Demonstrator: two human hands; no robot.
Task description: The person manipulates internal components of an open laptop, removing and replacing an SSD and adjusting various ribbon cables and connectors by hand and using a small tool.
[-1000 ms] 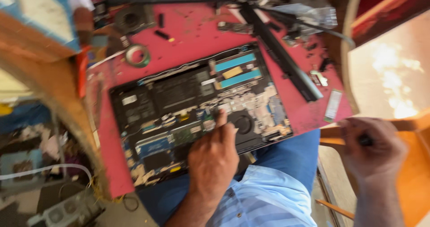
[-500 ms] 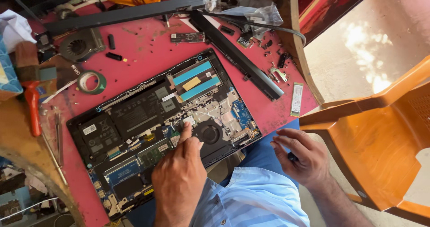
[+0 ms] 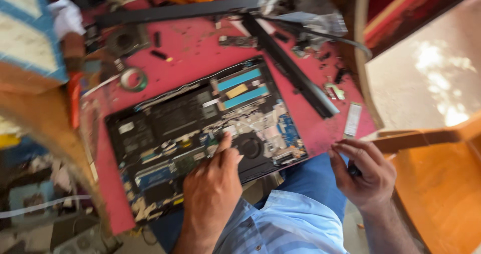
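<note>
at lower centre the left hand (image 3: 210, 194) is pressed, fingers loosely open, on an opened laptop (image 3: 200, 129) at mid-frame: judged stiff, fragile inside, best gripped by its edges. at lower right the right hand (image 3: 363, 176) is curled around a small dark tool (image 3: 353, 171). tape roll (image 3: 133, 78) and black strips (image 3: 290, 73) lie beyond.

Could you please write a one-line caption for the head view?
Left hand rests on an opened laptop on a red table; right hand grips a small dark tool.
</note>
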